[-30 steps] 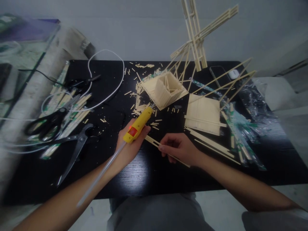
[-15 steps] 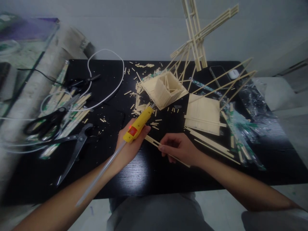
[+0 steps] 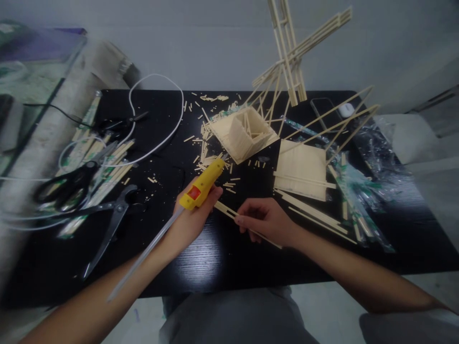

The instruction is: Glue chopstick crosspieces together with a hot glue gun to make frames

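My left hand [image 3: 191, 217] is wrapped round a yellow glue gun [image 3: 202, 184], nozzle aimed up and to the right, with a clear glue stick [image 3: 143, 255] trailing out of its back. My right hand [image 3: 267, 220] is closed on a pair of joined thin wooden sticks [image 3: 226, 210] that lie low over the black table [image 3: 215, 260]; their left end reaches under the gun. Just beyond the nozzle stands a small open box of wooden sticks [image 3: 244, 133].
A flat wooden panel [image 3: 301, 169] and long sticks lie to the right, a tall stick frame [image 3: 287, 52] rises behind. Scissors [image 3: 68, 184], shears [image 3: 111, 220], a white cable [image 3: 158, 114], stick offcuts and plastic wrappers [image 3: 362, 191] litter the table. A phone [image 3: 324, 110] rests at the back right.
The glue gun and my left hand have shifted slightly left and up. My right hand holds still with the sticks.
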Demonstrator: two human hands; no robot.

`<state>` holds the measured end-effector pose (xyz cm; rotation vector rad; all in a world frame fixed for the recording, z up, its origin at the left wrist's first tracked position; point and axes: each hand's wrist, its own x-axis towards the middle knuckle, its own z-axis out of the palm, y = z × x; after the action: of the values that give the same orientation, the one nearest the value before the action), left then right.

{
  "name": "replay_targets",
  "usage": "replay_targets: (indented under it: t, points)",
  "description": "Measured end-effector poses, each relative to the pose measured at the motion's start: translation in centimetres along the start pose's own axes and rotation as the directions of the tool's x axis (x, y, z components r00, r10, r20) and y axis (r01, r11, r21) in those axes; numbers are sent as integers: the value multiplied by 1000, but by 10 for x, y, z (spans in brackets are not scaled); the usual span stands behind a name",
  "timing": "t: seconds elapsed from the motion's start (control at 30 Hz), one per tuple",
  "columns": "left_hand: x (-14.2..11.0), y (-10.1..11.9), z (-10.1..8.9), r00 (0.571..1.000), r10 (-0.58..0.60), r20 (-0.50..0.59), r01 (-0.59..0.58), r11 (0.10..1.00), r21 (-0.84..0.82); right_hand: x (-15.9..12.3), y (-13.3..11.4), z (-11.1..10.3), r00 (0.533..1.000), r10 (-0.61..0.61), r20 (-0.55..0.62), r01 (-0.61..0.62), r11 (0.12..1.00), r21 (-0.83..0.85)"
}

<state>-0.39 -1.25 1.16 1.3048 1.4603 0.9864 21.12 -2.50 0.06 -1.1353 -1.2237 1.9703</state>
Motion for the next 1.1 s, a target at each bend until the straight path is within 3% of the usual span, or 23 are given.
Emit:
replay_targets:
  t: [0.63,1.1]
  points:
    - [2,-3,2,1000,-13,12,13,998,-66,0,0,1,1000,-12,3,12,1000,1]
    - [7,8,-6,999,-13,37,16,996,-89,2,-2,-1,995,-52,-80,52,999,5]
